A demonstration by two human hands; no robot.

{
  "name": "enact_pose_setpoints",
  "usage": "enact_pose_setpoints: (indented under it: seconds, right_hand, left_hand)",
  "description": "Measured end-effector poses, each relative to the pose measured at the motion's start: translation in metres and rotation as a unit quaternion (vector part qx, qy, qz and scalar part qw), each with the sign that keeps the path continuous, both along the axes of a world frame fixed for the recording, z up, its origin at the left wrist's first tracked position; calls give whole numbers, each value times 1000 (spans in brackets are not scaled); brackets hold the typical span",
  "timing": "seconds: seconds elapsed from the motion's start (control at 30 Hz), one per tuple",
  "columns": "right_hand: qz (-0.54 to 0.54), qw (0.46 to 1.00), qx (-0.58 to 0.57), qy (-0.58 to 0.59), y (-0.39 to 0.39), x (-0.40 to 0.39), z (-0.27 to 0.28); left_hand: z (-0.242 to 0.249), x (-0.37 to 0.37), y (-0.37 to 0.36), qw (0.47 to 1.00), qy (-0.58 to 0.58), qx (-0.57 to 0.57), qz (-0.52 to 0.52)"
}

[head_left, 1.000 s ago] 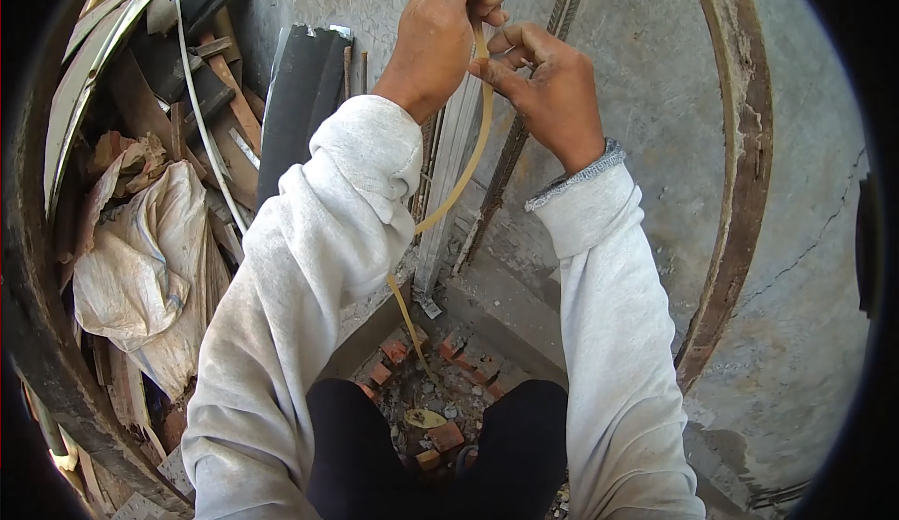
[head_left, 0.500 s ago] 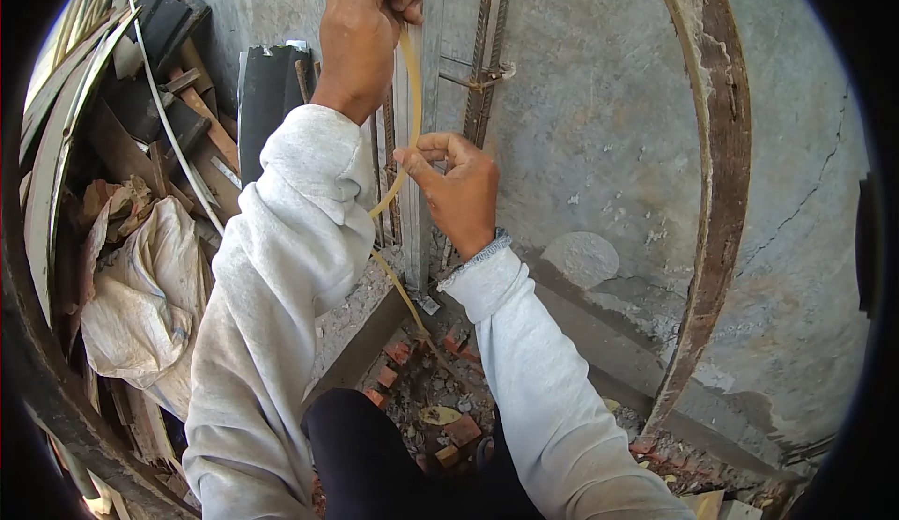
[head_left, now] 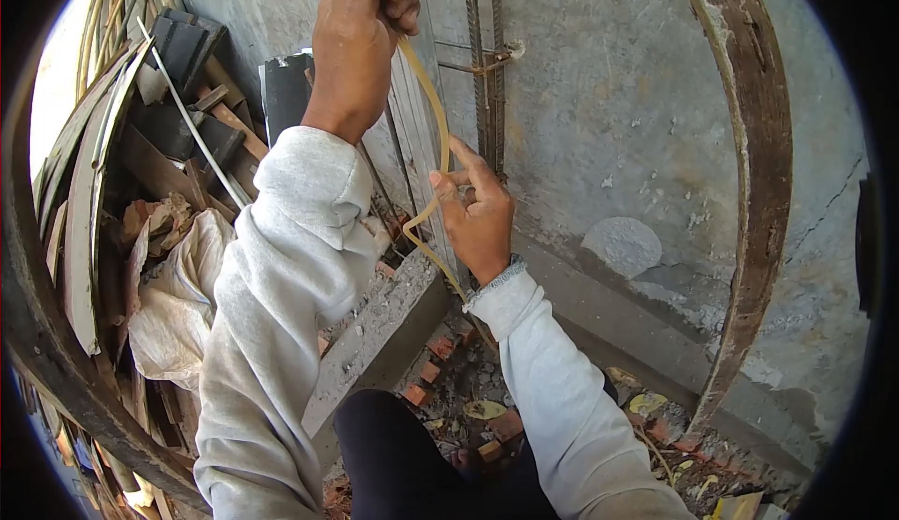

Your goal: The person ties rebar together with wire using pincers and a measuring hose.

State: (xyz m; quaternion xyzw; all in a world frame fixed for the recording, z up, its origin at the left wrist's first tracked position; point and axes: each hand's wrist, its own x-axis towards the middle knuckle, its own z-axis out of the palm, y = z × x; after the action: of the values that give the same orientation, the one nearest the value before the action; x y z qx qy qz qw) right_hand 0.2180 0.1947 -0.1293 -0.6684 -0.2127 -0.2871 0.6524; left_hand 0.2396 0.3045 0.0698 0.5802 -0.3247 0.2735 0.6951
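Note:
A thin, yellowish, see-through hose (head_left: 434, 98) hangs down from my left hand (head_left: 359, 47), whose fingers are curled round its upper part. That hand is raised against a pale upright strip (head_left: 418, 112) by the wall. Lower and to the right, my right hand (head_left: 479, 220) has the hose between thumb and fingers, with the index finger stretched up along it. Beneath my right hand the hose bends sharply, then runs down past the wrist. The hose's top end is hidden in my left fist.
Ribbed steel bars (head_left: 482, 61) stand against the grey wall (head_left: 618, 80). A curved wooden piece (head_left: 754, 145) arches at right. A concrete beam (head_left: 384, 328) and broken bricks (head_left: 506, 423) lie below. Scrap wood and a crumpled sack (head_left: 178, 304) are piled at left.
The view has shifted, showing more of the beam. My right hand has moved lower along the hose and its index finger has straightened. The hose now kinks below it. My left hand stays raised.

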Motion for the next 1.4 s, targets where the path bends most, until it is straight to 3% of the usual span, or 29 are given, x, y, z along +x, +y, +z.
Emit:
enact_pose_setpoints:
  seconds: [0.13, 0.23, 0.33, 0.53, 0.63, 0.73, 0.8, 0.9, 1.07, 1.17, 1.3, 1.4]
  right_hand:
    - [9, 1000, -7, -10, 6, 5, -1]
    - [3, 1000, -19, 12, 9, 2, 2]
    - [1, 998, -24, 54, 7, 2, 4]
    - [-30, 999, -22, 6, 12, 9, -7]
    - [-26, 999, -29, -3, 11, 7, -7]
    - [-17, 999, -31, 0, 11, 2, -6]
    - [-19, 999, -29, -2, 12, 2, -6]
    - [-20, 999, -26, -6, 13, 3, -7]
    - [-19, 999, -22, -17, 14, 5, -9]
    - [-27, 999, -9, -30, 18, 7, -12]
    - [-28, 999, -16, -42, 15, 6, -7]
    - [-30, 998, -17, -53, 15, 8, -10]
  left_hand:
    - [-3, 2, -4, 993, -58, 94, 44]
    - [9, 6, 10, 966, -85, 237, 56]
    - [20, -1, 13, 952, -33, 289, 93]
    - [39, -44, -9, 773, -187, 508, 332]
    - [38, -46, -8, 745, -131, 492, 431]
    - [33, -52, -3, 798, -16, 434, 417]
    - [24, -46, 1, 824, -10, 380, 420]
    - [-6, -22, 11, 848, -102, 276, 441]
    - [-40, -24, 3, 778, -87, 297, 547]
    - [-69, -32, -7, 811, -30, 268, 520]
    - [-131, -23, -7, 806, -46, 236, 541]
    - [-142, -22, -15, 817, -25, 186, 545]
